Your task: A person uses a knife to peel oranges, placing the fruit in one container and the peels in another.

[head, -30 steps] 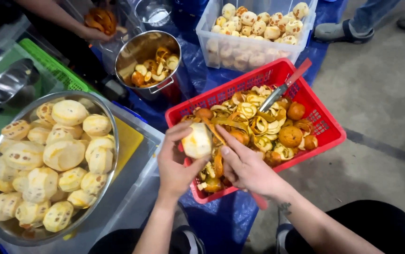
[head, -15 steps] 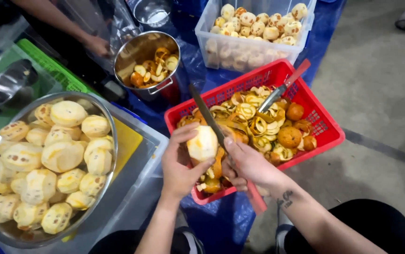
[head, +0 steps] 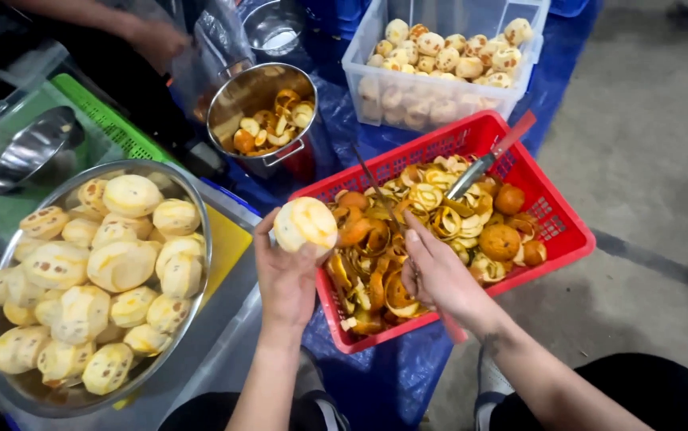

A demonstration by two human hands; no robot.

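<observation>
Taking the red basket (head: 567, 231) as the landmark: the person's left hand (head: 284, 271) is raised at the basket's near-left edge, fingers curled up around a peeled, pale yellow fruit (head: 306, 225) that it grips from below, so the fruit sits just above the basket's left rim. The right hand (head: 440, 275) lies over the basket's near half, closed around a thin knife (head: 376, 187); its blade runs up and away to the left over the peels, and a reddish bit showing below the wrist is probably the handle's end, though the view there is too blurred to be sure.

Inside the basket, orange peel curls (head: 376, 271) are heaped across the bottom, with a few unpeeled orange fruits (head: 500, 241) towards its right side. A second knife with a red handle (head: 492, 156) lies tilted across the basket's far corner.

Left of the basket, well apart from it, a large metal bowl (head: 192, 199) holds a pile of peeled fruits (head: 112, 263), and a yellow board (head: 228, 243) shows under the bowl's right edge. Beyond the basket's far-left corner stands a steel pot (head: 228, 100) with peel pieces inside. Just behind the basket's far edge, a clear plastic tub (head: 440, 104) is filled with more peeled fruits. Farther left of the pot, another person's hand (head: 156, 40) reaches in from the top edge.
</observation>
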